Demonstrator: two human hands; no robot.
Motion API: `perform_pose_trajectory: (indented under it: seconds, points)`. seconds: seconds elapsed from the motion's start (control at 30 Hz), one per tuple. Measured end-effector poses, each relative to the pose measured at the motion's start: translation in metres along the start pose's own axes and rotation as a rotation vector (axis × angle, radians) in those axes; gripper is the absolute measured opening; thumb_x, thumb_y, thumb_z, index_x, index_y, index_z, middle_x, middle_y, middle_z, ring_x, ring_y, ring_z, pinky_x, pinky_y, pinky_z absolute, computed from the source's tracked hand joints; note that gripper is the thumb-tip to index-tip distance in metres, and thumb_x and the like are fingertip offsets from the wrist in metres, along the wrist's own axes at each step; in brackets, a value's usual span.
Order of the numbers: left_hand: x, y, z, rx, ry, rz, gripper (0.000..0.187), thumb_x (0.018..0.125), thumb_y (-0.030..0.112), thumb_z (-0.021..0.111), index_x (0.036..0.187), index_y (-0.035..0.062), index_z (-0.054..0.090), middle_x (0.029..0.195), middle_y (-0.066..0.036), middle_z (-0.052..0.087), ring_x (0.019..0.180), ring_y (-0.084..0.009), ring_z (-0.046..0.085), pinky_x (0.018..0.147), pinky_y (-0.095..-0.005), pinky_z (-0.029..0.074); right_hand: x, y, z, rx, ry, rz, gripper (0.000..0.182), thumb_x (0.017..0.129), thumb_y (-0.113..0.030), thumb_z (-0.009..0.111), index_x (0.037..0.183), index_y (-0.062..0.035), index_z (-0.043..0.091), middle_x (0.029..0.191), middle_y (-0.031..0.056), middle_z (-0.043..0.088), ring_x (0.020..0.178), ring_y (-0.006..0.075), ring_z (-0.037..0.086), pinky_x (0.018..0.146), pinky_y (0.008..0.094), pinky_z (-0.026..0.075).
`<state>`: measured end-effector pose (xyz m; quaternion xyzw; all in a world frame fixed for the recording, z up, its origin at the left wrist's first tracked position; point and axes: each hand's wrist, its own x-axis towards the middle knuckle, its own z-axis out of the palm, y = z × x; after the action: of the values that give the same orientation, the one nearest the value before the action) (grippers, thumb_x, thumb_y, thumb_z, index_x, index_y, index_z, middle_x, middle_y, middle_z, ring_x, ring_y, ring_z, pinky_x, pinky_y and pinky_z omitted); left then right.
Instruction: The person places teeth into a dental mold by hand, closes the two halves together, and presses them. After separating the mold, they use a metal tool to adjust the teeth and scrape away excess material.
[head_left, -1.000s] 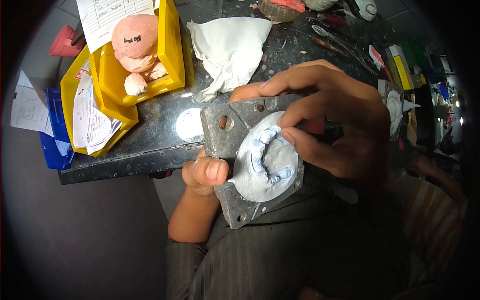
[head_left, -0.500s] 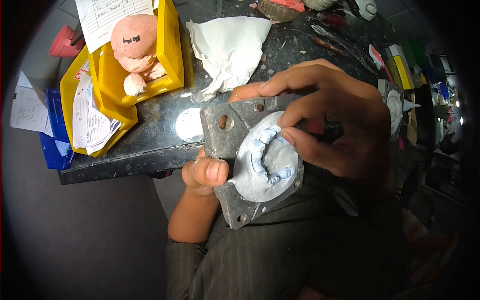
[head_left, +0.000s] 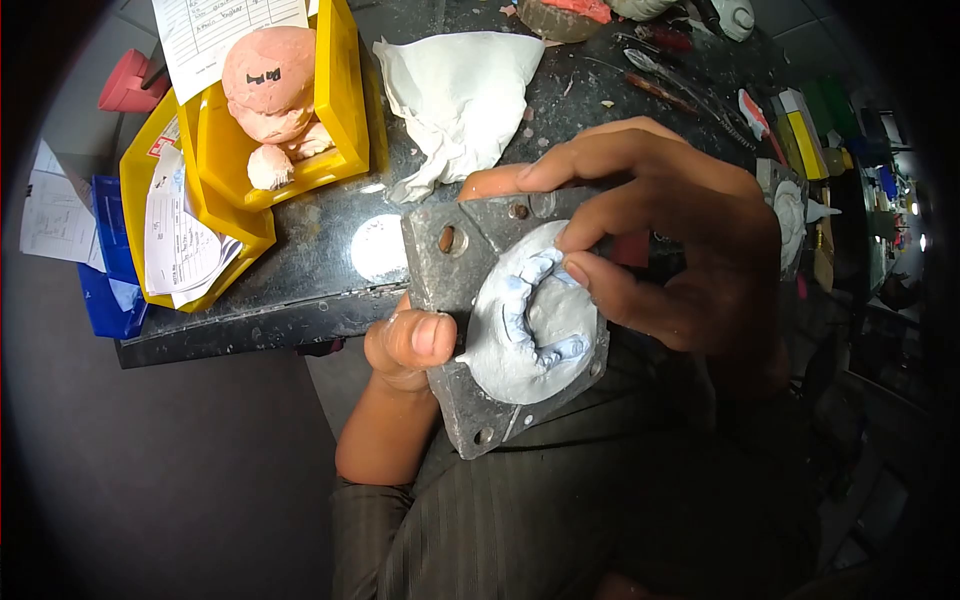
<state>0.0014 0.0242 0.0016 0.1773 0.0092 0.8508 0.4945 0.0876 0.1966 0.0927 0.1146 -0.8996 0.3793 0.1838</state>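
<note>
My left hand [head_left: 415, 345] grips a grey metal flask plate [head_left: 435, 275] from its left side, thumb over the near edge. Set in the plate is a pale grey plaster mass [head_left: 490, 360] with a curved row of bluish-white tooth shapes [head_left: 517, 310]. From the right reaches my right hand [head_left: 572, 255], thumb and forefinger close together against the upper right of the tooth row. Anything between those two fingertips is hidden. Its other fingers extend over the plate's top edge.
Yellow bins [head_left: 350, 100] at the upper left hold pink lumps [head_left: 268, 80] and papers. A crumpled white cloth [head_left: 460, 90] lies on the dark bench [head_left: 310, 260]. Metal tools [head_left: 680, 80] are at the upper right, beside another flask part with plaster [head_left: 790, 220].
</note>
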Motion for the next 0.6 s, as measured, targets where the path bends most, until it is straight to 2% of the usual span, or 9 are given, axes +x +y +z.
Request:
perform_pose_trajectory:
  seconds: [0.07,0.13,0.37,0.43,0.57,0.6]
  points:
    - [-0.002,0.001,0.003,-0.034,0.0,-0.019,0.11,0.067,0.045,0.084,0.151,-0.0085,0.037,0.134,-0.032,0.056,0.122,-0.0363,0.063,0.106,-0.0447,0.053,-0.001,-0.001,0.0,0.012,0.002,0.012,0.017,0.072,0.001,0.075,0.088,-0.0034,0.071,0.111,0.0174,0.075,0.095,0.0287,0.072,0.079,0.038,0.056]
    - [-0.005,0.0,0.006,0.036,0.107,-0.055,0.109,0.068,0.045,0.084,0.15,-0.0084,0.037,0.134,-0.03,0.057,0.122,-0.0358,0.063,0.105,-0.0444,0.053,-0.001,-0.003,0.0,0.007,-0.002,0.057,0.016,0.073,0.001,0.075,0.087,-0.0037,0.071,0.111,0.0176,0.075,0.096,0.0282,0.072,0.079,0.0385,0.056]
    - [-0.024,0.0,-0.007,0.046,0.166,-0.102,0.102,0.072,0.04,0.08,0.152,-0.0075,0.037,0.136,-0.025,0.058,0.123,-0.0326,0.063,0.105,-0.0423,0.053,-0.004,0.006,-0.001,0.028,-0.013,0.078,0.012,0.075,-0.002,0.077,0.087,-0.0039,0.073,0.113,0.0179,0.075,0.095,0.0238,0.074,0.076,0.0359,0.059]
    - [-0.02,-0.002,0.015,0.426,0.516,-0.124,0.123,0.066,0.071,0.068,0.16,0.0022,0.027,0.153,-0.025,0.044,0.137,-0.0381,0.052,0.116,-0.0503,0.045,-0.003,0.011,0.0,0.06,0.0,0.045,0.011,0.076,-0.002,0.078,0.087,-0.0036,0.074,0.112,0.0176,0.075,0.092,0.0217,0.074,0.073,0.034,0.059]
    - [-0.026,0.008,0.014,0.407,0.503,-0.171,0.12,0.07,0.072,0.07,0.159,0.0024,0.029,0.152,-0.025,0.046,0.136,-0.038,0.053,0.116,-0.0511,0.045,0.0,0.016,0.001,0.076,0.027,-0.023,0.011,0.077,-0.001,0.076,0.087,-0.003,0.074,0.113,0.0178,0.075,0.092,0.0222,0.075,0.073,0.0336,0.06]
    - [-0.021,0.014,0.018,0.47,0.438,-0.23,0.118,0.072,0.072,0.07,0.159,0.0025,0.03,0.152,-0.025,0.046,0.136,-0.0379,0.053,0.116,-0.0513,0.045,0.0,0.016,0.0,0.091,0.014,-0.019,0.011,0.077,0.0,0.076,0.087,-0.0027,0.074,0.113,0.018,0.075,0.092,0.0225,0.075,0.073,0.0335,0.06]
